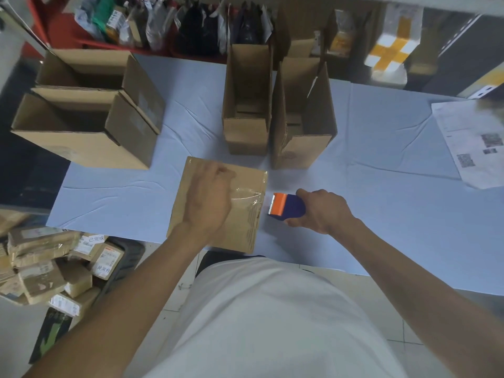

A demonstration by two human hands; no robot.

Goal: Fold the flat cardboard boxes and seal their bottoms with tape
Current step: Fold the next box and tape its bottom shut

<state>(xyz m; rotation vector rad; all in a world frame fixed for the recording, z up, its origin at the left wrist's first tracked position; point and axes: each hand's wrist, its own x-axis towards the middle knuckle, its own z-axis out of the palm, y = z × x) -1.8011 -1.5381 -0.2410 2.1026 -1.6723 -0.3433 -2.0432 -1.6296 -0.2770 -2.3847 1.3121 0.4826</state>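
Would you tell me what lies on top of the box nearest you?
A strip of clear tape and the left hand resting on the box; the hand hides the tape's other end.

Tabletop (381, 208): I see a wide flat surface under a pale blue cloth, creased in long wrinkles.
Near middle: I see a box (218, 203) lying bottom-up on the cloth, clear tape across its seam.
Far middle: I make out two tall narrow open boxes standing upright, one (246, 105) just beside the other (302, 118), touching or nearly so.
Far left: I see two wider open boxes, the nearer one (81, 129) against the farther one (90, 69), both hanging partly past the left edge.
Right edge: I see a printed paper sheet (471, 143) lying flat; the print is too blurred to read.
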